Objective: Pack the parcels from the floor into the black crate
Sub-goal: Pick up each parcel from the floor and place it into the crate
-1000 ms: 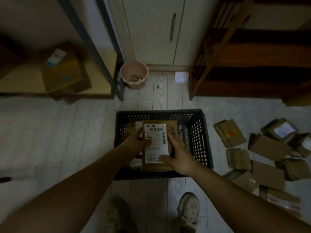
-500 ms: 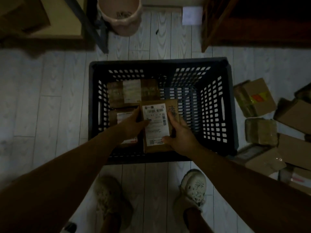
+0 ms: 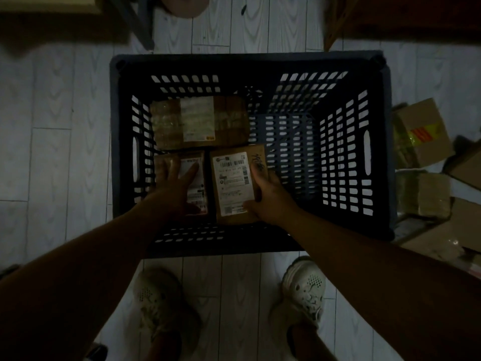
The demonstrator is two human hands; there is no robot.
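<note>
The black crate (image 3: 250,62) stands on the floor in front of my feet. Inside it, a brown parcel with a white label (image 3: 229,178) lies near the front wall, and my right hand (image 3: 268,196) grips its right edge. My left hand (image 3: 177,186) rests with straight fingers on a second labelled parcel (image 3: 199,194) just left of it. A larger taped parcel (image 3: 197,121) lies behind both, at the crate's back left. The crate's right half shows bare bottom.
Several cardboard parcels (image 3: 421,131) lie on the floor to the right of the crate. A dark metal table leg (image 3: 141,24) stands behind the crate on the left, wooden furniture (image 3: 364,14) behind on the right. My two shoes (image 3: 304,290) are close to the crate's front.
Both hands have lowered the labelled parcel into the crate beside the others. My left hand left it and now rests on the neighbouring parcel. The camera has tilted down over the crate.
</note>
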